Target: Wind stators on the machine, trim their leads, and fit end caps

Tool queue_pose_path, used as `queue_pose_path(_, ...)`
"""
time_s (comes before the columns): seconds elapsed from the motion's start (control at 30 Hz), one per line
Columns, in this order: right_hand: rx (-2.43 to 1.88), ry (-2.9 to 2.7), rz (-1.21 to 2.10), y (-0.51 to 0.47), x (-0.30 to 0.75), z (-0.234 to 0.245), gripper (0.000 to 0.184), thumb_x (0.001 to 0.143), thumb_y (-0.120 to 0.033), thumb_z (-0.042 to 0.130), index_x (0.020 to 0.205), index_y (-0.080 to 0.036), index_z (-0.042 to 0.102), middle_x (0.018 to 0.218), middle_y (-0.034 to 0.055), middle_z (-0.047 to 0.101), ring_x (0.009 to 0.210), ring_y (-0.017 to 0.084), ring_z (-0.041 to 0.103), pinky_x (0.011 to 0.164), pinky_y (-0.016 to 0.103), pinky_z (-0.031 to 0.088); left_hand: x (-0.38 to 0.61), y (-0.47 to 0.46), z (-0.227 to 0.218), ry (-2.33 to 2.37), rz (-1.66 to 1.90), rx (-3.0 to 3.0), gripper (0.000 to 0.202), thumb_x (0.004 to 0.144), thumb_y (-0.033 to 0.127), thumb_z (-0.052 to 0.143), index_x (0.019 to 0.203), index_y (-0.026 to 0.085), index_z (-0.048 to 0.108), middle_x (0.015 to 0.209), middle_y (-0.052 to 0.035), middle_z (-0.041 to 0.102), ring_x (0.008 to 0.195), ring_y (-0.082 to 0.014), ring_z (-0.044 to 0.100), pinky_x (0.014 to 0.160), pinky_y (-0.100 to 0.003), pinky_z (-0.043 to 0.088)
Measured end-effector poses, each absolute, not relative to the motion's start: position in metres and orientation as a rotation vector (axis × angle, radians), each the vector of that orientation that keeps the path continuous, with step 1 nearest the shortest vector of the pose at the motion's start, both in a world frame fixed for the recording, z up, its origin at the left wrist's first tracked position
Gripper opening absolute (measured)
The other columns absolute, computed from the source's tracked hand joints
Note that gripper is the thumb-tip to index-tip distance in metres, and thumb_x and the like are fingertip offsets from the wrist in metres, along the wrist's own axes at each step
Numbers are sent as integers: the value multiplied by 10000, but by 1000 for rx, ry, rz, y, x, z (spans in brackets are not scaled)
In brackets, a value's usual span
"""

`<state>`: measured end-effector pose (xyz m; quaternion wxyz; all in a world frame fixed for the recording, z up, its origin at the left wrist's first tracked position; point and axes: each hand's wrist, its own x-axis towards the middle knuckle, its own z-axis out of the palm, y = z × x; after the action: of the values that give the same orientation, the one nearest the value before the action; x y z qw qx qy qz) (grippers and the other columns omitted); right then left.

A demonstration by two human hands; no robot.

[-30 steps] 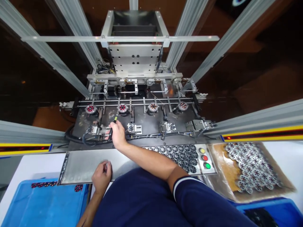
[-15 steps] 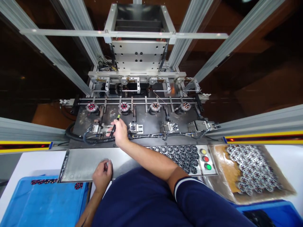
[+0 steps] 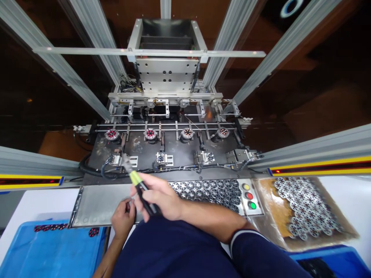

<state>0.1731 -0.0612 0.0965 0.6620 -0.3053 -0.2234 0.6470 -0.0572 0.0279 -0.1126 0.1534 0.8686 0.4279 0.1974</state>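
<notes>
My right hand (image 3: 158,197) is closed round a black tool with a yellow-green collar (image 3: 139,185), its metal tip pointing up and left over the steel tray (image 3: 95,202). My left hand (image 3: 123,218) rests at the tray's near edge, fingers pinched on something small that I cannot make out, just beside the tool's handle. Behind them stands a black machine bed with a row of round wound cores, the second from the left being the round wound core (image 3: 150,134).
Several silver ring parts (image 3: 208,189) lie on the tray's right half beside yellow, red and green buttons (image 3: 249,195). More ring parts sit on brown paper (image 3: 304,204) at right. A blue bin (image 3: 43,251) is at lower left. Aluminium frame bars surround the machine.
My right hand has pulled back from the machine bed toward me with the tool, and now sits over the tray next to my left hand. The left hand has barely moved.
</notes>
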Motion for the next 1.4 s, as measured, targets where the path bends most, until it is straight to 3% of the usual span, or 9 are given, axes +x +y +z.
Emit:
queue_pose_path(0.23,-938,-104,1000,-104,244,58,337,715,-382,662,971,-177,585,842,47,664,551,129,591,353,223,488,-54,28,-107,1199,603,2539,227,897,374,568,922,171,665,673,2,602,635,-146,599,626,-261,455)
queue_pose_path(0.37,-964,-3,898,-94,258,28,268,721,-372,618,902,-182,563,819,34,662,545,125,585,344,213,484,-54,29,-107,1184,589,2554,218,894,374,559,921,182,658,686,-2,616,644,-159,607,620,-260,444)
queue_pose_path(0.67,-927,93,806,-77,267,10,272,751,-410,544,911,-191,536,802,17,657,531,111,572,366,198,462,-54,27,-105,1219,544,2555,209,891,379,554,933,200,654,723,-9,639,635,-167,599,591,-265,428)
queue_pose_path(1.4,-908,121,746,-70,271,3,189,755,-346,582,837,-182,535,756,-8,634,505,93,548,342,175,445,-55,27,-106,1248,497,2555,246,903,397,549,926,180,662,697,6,602,638,-142,586,616,-238,413)
